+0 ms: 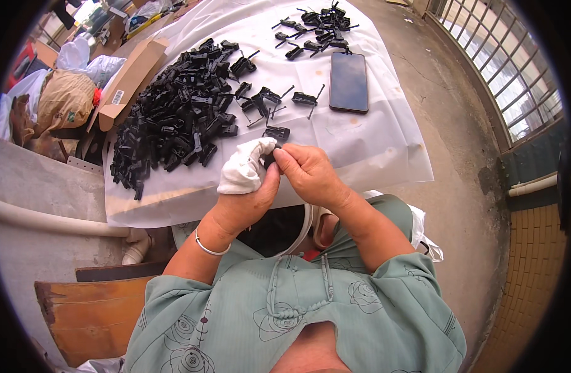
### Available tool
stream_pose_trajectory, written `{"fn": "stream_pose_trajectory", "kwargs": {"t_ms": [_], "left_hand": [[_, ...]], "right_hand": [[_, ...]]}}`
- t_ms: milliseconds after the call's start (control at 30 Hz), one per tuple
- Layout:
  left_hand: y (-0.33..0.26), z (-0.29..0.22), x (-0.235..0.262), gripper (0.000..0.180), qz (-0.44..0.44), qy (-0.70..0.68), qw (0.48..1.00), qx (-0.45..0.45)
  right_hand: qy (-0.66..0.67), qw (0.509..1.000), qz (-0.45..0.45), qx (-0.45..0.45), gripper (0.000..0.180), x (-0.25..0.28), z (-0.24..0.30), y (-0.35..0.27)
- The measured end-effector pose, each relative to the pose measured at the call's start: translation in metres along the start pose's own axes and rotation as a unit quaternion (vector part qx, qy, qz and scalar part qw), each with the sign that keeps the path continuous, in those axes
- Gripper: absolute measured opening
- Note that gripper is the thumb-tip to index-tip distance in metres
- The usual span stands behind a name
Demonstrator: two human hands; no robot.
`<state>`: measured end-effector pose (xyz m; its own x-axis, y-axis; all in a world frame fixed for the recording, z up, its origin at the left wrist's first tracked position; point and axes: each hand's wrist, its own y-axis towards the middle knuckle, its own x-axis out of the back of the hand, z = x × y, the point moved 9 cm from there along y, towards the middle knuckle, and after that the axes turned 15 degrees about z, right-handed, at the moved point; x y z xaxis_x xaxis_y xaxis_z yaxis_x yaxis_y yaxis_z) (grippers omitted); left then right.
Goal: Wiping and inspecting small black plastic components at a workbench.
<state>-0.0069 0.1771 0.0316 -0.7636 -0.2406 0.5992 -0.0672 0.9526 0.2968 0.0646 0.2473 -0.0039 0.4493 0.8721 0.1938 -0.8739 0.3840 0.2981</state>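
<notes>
Both hands meet at the near edge of the table over a small black plastic part (270, 156), mostly hidden by the fingers. White cloth (241, 169) covers the fingers of my left hand (260, 194), which is closed around the part; its thumb is bare. My right hand (311, 176) pinches the same part between thumb and forefinger. Just beyond the fingertips lies a black plastic clip-like piece (277, 133). Farther off, another piece with thin prongs (305, 99) rests by itself. A large heap of similar black pieces (180, 112) spreads to the left.
A white sheet (385, 140) covers the table. On it lie a dark phone (348, 81) and a smaller cluster of black pieces (328, 26). A cardboard box (127, 84) stands at the left edge. Below the table edge, a white bucket (306, 229) sits between my legs.
</notes>
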Motion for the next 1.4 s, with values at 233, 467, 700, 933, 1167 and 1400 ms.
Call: {"fn": "stream_pose_trajectory", "kwargs": {"t_ms": [233, 467, 700, 933, 1167, 1400], "left_hand": [[0.001, 0.026, 0.016, 0.026, -0.017, -0.327, 0.942, 0.071], [0.003, 0.013, -0.005, 0.033, 0.102, -0.228, 0.963, 0.106], [0.004, 0.013, -0.009, 0.022, 0.092, -0.203, 0.971, 0.083], [0.004, 0.016, -0.015, 0.022, 0.11, -0.18, 0.971, 0.117], [0.013, -0.005, 0.011, 0.028, 0.076, 0.04, 0.996, 0.022], [0.023, -0.001, 0.078, 0.053, -0.038, 0.448, 0.888, 0.095]], "right_hand": [[-0.199, 0.978, 0.066, 0.011, 0.011, 0.009, 0.015, -0.001], [-0.093, 0.995, -0.019, 0.042, 0.009, 0.026, 0.024, -0.004], [-0.067, 0.997, 0.04, 0.006, 0.017, 0.017, 0.019, 0.002], [-0.124, 0.989, 0.078, 0.017, 0.023, 0.004, 0.018, 0.004], [-0.104, 0.992, 0.054, 0.047, 0.02, 0.0, 0.017, 0.01], [-0.495, 0.86, 0.006, -0.124, 0.026, 0.02, -0.008, 0.023]]}}
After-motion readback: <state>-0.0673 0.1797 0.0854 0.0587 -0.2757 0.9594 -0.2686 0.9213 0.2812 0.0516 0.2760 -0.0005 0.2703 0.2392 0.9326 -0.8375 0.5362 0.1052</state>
